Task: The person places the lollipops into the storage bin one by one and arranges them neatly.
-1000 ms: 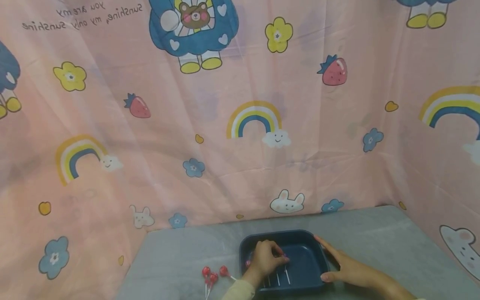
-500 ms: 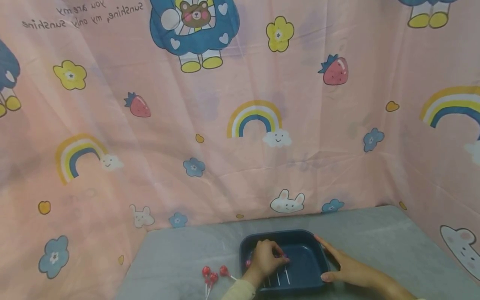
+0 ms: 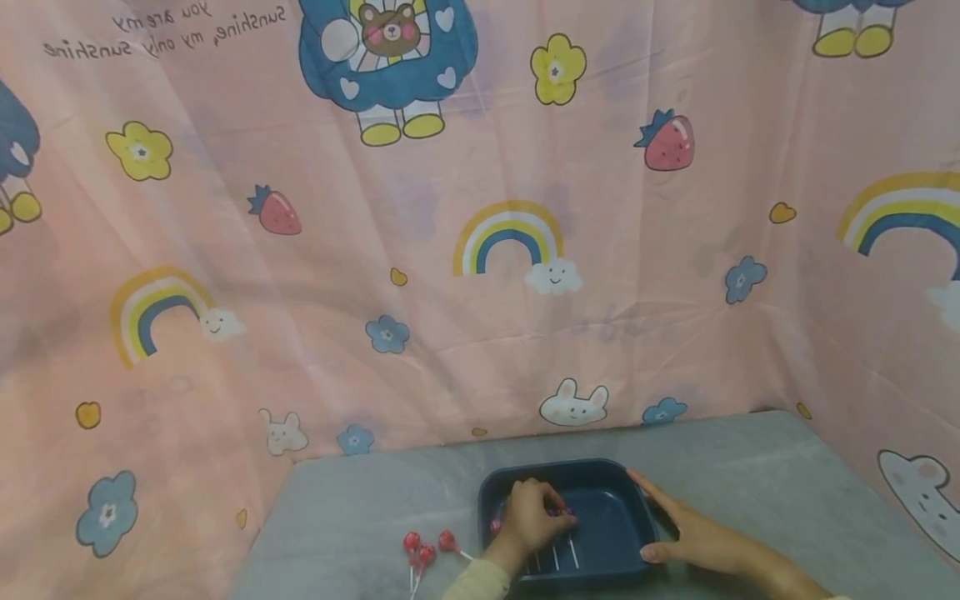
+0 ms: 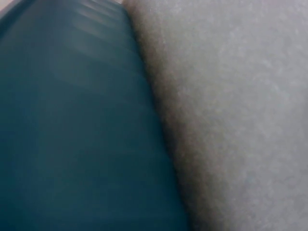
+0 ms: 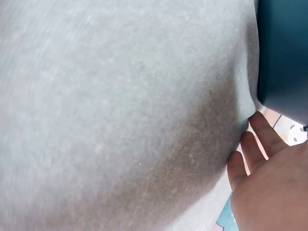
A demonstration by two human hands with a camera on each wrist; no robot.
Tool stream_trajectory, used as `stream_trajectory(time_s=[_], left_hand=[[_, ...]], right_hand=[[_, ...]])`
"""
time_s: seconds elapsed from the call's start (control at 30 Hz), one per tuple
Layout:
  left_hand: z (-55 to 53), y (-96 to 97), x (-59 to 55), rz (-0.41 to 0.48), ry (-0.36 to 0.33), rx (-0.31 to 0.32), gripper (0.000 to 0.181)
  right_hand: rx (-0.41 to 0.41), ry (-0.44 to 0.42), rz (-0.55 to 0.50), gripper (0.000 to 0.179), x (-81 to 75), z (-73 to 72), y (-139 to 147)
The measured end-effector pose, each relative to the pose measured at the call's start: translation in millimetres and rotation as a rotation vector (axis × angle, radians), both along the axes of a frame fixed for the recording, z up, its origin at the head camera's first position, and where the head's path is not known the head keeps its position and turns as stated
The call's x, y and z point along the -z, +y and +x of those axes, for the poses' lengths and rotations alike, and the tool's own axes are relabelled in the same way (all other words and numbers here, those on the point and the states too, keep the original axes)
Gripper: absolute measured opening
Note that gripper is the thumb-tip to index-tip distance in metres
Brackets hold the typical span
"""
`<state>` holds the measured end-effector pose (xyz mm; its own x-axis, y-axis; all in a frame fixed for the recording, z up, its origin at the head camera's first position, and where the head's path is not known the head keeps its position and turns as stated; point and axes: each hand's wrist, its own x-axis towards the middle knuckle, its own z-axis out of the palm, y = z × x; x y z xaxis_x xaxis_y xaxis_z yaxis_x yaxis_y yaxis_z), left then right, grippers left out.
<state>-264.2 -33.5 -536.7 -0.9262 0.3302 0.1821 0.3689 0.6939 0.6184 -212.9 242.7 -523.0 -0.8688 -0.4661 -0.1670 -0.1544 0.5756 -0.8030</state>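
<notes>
My left hand point(image 3: 528, 518) reaches into a dark blue rectangular tray point(image 3: 611, 562), thumb and fingertips pinching a lollipop by its purple-wrapped head point(image 3: 567, 514). That lollipop's white stick point(image 3: 574, 552) points toward the near side. More white sticks point(image 3: 556, 558) lie left of it in a row, their heads mostly hidden by the hand. A pinkish head point(image 3: 496, 526) shows at the tray's left wall. Along the tray's right end rests my right hand point(image 3: 701, 533), fingers stretched toward the far corner and thumb at the near rim. The left wrist view shows only the tray's outer wall point(image 4: 96, 134) beside the tabletop.
Several red lollipops point(image 3: 427, 555) lie on the grey tabletop point(image 3: 360, 500) left of the tray. A pink printed cloth point(image 3: 330, 275) hangs behind the table and along its right side.
</notes>
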Motion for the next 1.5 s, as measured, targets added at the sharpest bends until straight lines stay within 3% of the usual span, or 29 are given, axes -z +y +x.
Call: stream_trajectory(time_s=[0.4, 1.1, 1.5], left_hand=[[1.7, 0.4, -1.1, -0.021, 0.022, -0.012, 0.023], [1.1, 0.9, -0.5, -0.037, 0.029, -0.014, 0.025], [2.6, -0.5, -5.6, 0.003, 0.012, 0.002, 0.026]], right_hand=[[-0.037, -0.033, -0.033, 0.092, -0.3, -0.7, 0.7], [-0.032, -0.077, -0.075, 0.09, 0.8, -0.3, 0.6], [-0.02, -0.083, -0.062, 0.089, 3.1, -2.1, 1.0]])
